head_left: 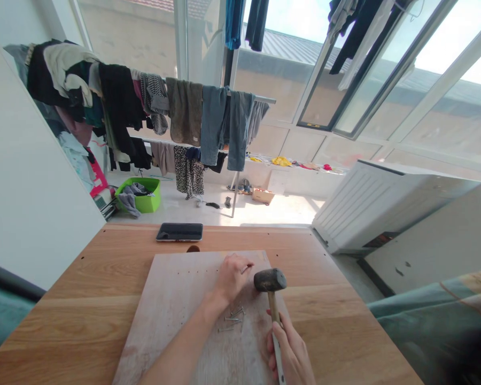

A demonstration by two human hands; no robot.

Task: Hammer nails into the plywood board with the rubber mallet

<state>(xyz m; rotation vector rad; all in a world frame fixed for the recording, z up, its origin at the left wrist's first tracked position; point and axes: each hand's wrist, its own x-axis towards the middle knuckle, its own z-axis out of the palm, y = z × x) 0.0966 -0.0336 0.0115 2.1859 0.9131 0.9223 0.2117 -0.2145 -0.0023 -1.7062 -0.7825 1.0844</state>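
My right hand (289, 347) is wrapped round the handle of a hammer (270, 280), its dark, blocky head raised beside my left hand. My left hand (231, 278) rests over the upper right part of a pale wooden board (168, 299). Its fingers are pinched on a thin nail (245, 268), only partly visible between the fingertips. Several loose nails (232, 320) lie on the board just below my left wrist. A row of small dark marks runs across the board's upper part, left of that hand.
The board lies on a wooden table (76, 321). A phone (179, 232) lies near its far edge, beside a small dark round object (193, 248). Beyond are a drying rack with clothes (184, 112), a green basin (148, 198) and a white cabinet-like unit (356, 203).
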